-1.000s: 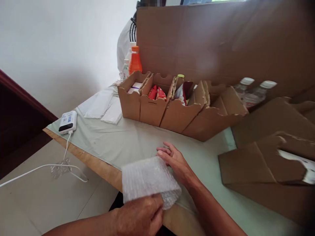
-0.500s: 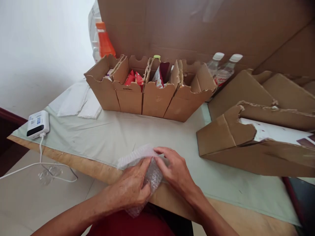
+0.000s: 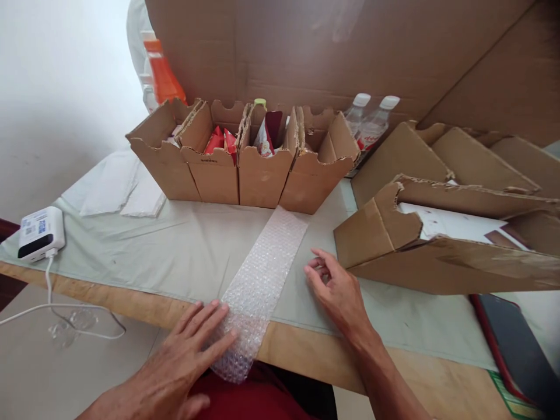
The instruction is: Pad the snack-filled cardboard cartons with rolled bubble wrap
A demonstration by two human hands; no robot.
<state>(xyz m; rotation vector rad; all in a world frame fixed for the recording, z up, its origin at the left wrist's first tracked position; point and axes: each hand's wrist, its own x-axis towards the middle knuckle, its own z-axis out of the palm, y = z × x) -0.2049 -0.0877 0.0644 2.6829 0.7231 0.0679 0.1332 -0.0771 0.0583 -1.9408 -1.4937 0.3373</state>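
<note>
A long strip of bubble wrap lies flat across the table, its far end touching the foot of the cardboard bins and its near end hanging over the table edge. Fingers spread, my left hand rests on the strip's left side near the edge. To the right of the strip, apart from it, my right hand hovers over the cloth with fingers loosely curled and nothing held.
Cardboard bins with red packets stand at the back. A larger cardboard box is at right, above a phone. Bottles stand behind. A white device with a cable and flat white sheets lie left.
The bubble wrap, bunched under both hands before, is now stretched out flat toward the bins. My right hand has let go and moved right; my left hand has opened and moved left and nearer.
</note>
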